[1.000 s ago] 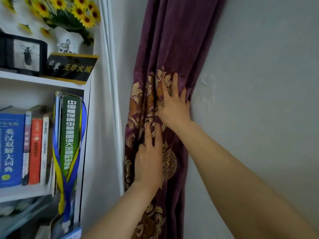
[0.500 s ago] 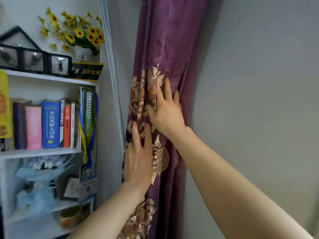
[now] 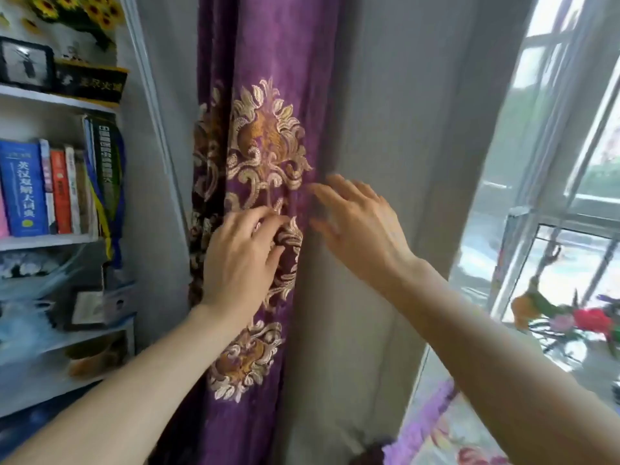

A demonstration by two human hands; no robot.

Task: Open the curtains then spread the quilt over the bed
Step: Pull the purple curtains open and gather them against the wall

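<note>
Fingers (image 3: 265, 220) of the left hand (image 3: 240, 260) curl into the curtain (image 3: 268, 62), with the thumb bent toward them so that they pinch a fold at the gold embroidery. Its wrist is straight, and the forearm rises from the lower left. The right hand (image 3: 364, 229) is slack and spread, back toward the camera, with blurred fingertips at the curtain's right edge; whether they touch the cloth cannot be told. Its forearm slants up from the lower right. The purple curtain hangs gathered in a narrow column between the bookshelf (image 3: 67, 241) on the left and the grey wall (image 3: 402, 95). The window (image 3: 570, 135) to the right stands uncovered, and a flowered cloth (image 3: 443, 427) lies below it.
</note>
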